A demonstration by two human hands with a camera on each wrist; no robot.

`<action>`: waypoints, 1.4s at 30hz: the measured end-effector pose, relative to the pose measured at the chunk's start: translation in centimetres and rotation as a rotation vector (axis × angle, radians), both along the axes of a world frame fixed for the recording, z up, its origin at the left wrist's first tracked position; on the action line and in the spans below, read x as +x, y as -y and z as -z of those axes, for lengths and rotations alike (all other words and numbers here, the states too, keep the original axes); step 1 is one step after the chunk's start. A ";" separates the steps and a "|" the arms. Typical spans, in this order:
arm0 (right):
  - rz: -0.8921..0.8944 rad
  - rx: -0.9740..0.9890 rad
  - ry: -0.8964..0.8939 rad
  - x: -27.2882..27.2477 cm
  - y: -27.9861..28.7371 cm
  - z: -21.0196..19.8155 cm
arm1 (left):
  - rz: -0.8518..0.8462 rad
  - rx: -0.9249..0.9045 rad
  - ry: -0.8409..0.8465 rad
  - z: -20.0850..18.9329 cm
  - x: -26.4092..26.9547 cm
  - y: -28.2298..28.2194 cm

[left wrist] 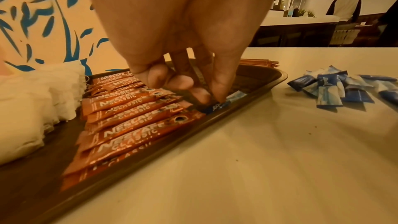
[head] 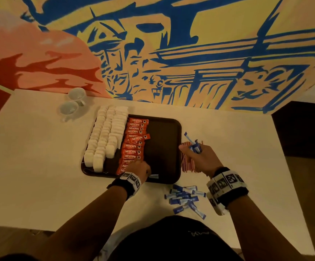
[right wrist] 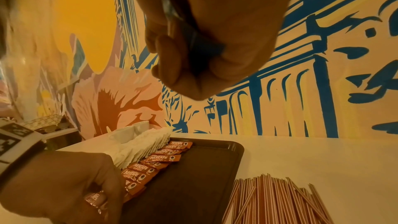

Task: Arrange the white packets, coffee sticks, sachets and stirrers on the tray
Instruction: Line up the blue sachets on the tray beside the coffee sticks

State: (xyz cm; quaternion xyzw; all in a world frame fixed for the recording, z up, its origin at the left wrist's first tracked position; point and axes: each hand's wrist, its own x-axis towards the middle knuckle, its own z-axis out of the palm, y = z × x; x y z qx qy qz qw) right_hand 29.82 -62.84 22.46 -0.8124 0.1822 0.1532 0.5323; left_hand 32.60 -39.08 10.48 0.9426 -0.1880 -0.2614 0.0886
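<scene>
On the dark rounded-corner tray (head: 173,129), soft white packets (head: 104,134) fill the left side and glossy red Nescafé coffee sticks (head: 134,147) lie crosswise in 1 column beside them, leaving its right half bare. The left hand (head: 138,169) pinches 1 blue sachet (left wrist: 217,106) flat at the tray's near edge, long axis crosswise. The right hand (head: 200,157) grips a bunch of blue sachets (head: 195,146) over thin striped stirrers (right wrist: 277,198) just right of the tray; more loose sachets (head: 185,197) lie off its near-right corner.
</scene>
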 end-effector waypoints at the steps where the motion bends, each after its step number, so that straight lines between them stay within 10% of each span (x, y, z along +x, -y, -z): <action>1: -0.011 -0.001 -0.001 0.0 0.0 -0.1 | -0.012 0.002 -0.007 0.1 -0.1 0.0; 8: -0.057 -0.021 0.005 0.1 -0.5 -0.4 | -0.088 -0.103 0.021 -1.1 0.8 -0.4; 17: -0.080 0.144 0.042 1.0 -2.7 -1.9 | -0.522 -0.692 0.169 -11.7 4.8 -3.3; 34: -0.312 0.218 0.307 5.1 -11.3 -11.6 | -0.232 -0.979 0.083 -26.0 6.7 -6.6; 42: 0.217 0.325 0.357 5.4 -13.8 -12.1 | -0.396 -1.336 0.181 -26.3 6.2 -9.8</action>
